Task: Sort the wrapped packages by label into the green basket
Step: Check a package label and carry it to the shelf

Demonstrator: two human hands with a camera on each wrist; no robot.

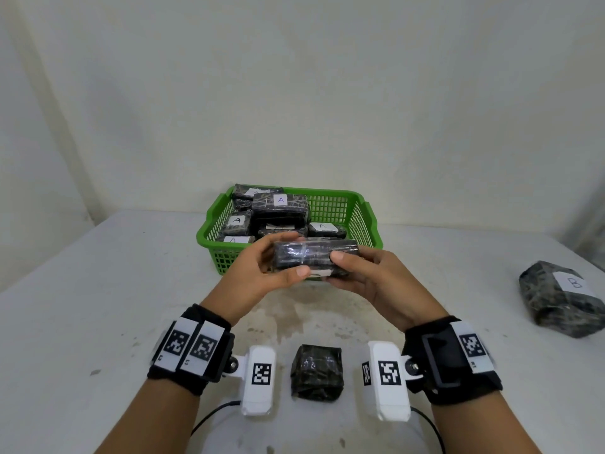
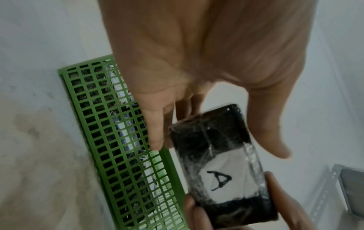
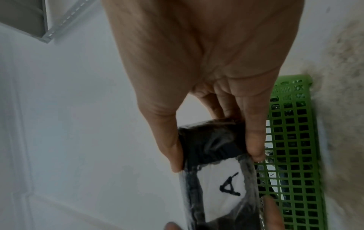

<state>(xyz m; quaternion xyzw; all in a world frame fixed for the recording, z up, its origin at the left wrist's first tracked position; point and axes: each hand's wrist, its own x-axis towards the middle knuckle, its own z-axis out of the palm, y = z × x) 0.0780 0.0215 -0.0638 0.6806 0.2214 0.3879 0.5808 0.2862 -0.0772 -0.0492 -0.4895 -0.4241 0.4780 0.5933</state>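
Both hands hold one black wrapped package point(image 1: 314, 258) in the air just before the front wall of the green basket point(image 1: 327, 209). My left hand point(image 1: 296, 255) grips its left end and my right hand point(image 1: 340, 268) pinches its right end between thumb and fingers. The package's white label reads A point(image 2: 220, 180) and faces down toward the wrists, so the head view shows only a sliver of it. The right wrist view shows the same label point(image 3: 230, 186) beside the basket point(image 3: 295, 140). Several packages labelled A point(image 1: 281, 208) lie in the basket.
A small dark wrapped package point(image 1: 317, 371), no label showing, lies on the white table point(image 1: 98, 290) between my wrists. A larger package marked B point(image 1: 561, 296) sits at the right edge. A wall stands close behind the basket. Grey metal shelving point(image 2: 344, 186) shows off to the side.
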